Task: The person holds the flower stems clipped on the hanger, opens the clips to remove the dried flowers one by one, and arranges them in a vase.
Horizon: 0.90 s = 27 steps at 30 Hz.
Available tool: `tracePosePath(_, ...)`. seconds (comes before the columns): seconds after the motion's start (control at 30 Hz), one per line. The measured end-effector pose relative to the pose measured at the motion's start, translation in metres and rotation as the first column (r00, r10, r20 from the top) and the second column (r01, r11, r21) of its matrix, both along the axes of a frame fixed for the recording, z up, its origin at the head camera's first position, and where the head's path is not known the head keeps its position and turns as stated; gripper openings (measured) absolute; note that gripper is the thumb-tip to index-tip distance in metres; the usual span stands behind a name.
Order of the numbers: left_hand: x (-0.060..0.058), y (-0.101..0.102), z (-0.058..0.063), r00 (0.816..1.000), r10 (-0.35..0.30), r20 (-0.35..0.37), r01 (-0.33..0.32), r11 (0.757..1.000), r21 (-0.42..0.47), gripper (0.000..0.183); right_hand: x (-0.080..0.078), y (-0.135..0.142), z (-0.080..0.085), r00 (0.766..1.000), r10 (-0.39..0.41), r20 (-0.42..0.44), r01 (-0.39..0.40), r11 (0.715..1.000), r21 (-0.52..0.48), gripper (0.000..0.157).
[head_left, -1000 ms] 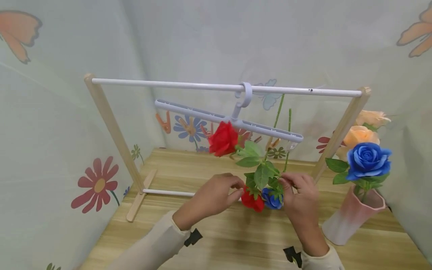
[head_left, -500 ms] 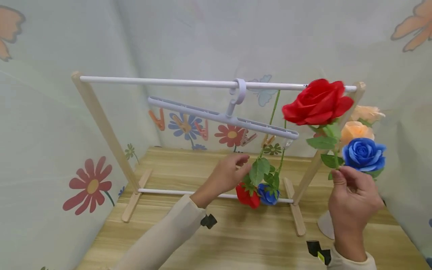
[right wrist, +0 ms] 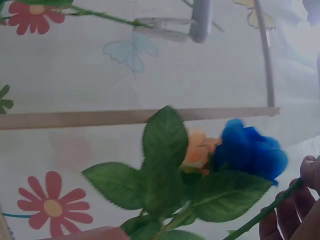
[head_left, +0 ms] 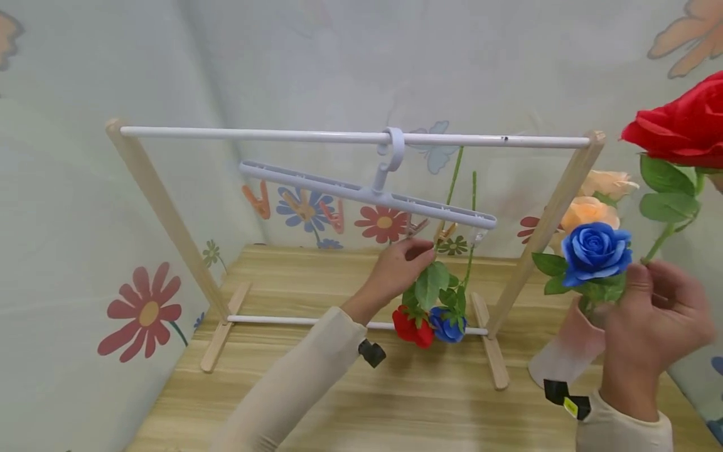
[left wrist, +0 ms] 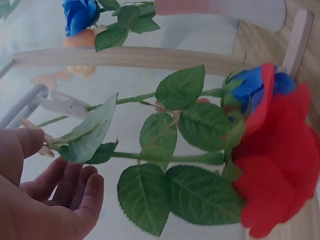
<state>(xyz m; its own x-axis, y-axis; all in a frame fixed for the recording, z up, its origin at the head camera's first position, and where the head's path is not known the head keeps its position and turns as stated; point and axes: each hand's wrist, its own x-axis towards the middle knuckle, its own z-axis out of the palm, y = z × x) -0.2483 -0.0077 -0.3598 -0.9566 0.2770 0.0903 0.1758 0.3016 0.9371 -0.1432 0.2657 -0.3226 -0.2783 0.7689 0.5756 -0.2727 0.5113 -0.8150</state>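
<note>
In the head view, my right hand (head_left: 658,326) pinches the green stem of a red rose (head_left: 686,129), flower uppermost, at the far right beside the blue rose (head_left: 597,251). The right wrist view shows its fingers round that stem (right wrist: 265,212). My left hand (head_left: 398,270) is by the upper stem of a second red rose (head_left: 413,328), which hangs flower down. In the left wrist view, thumb and fingers stand apart around leaves (left wrist: 90,137) near a clothespin. Another blue rose (head_left: 448,324) hangs beside it from a clear clip (head_left: 480,235).
A grey hanger (head_left: 373,194) tilts down rightward on the white rail (head_left: 254,135) of a wooden-post rack. Several clothespins hang beneath it, including an orange one (head_left: 258,201). A pink-and-white vase (head_left: 567,345) with peach roses (head_left: 590,213) stands on the wooden table (head_left: 384,402).
My right hand has carried the red rose from beside the hanging flowers to the far right, past the rack's post. My left hand has risen up and right toward the clothespins.
</note>
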Motion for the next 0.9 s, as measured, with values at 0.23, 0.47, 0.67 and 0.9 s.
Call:
tracePosePath(0.23, -0.001, 0.015, -0.005, 0.999, 0.039, 0.013, -0.040, 0.997, 0.060, 0.036, -0.007, 0.007, -0.015, 0.994, -0.058, 0.089, 0.062, 0.997, -0.041, 0.016)
tracePosePath(0.47, 0.003, 0.013, -0.004, 0.995, 0.071, -0.066, -0.070, 0.997, 0.018, 0.029, -0.010, 0.019, -0.035, 0.969, -0.091, 0.230, 0.113, 0.990, -0.085, 0.017)
tracePosePath(0.67, 0.006, 0.013, 0.000, 0.989, 0.093, -0.114, -0.097, 0.995, -0.031, 0.024, -0.011, 0.028, -0.049, 0.949, -0.100, 0.298, 0.129, 0.989, -0.077, 0.021)
tracePosePath(0.9, 0.010, 0.018, 0.006, 0.992, 0.095, -0.084, -0.096, 0.995, -0.014, 0.028, -0.006, 0.033, -0.054, 0.930, -0.104, 0.351, 0.138, 0.988, -0.072, 0.028)
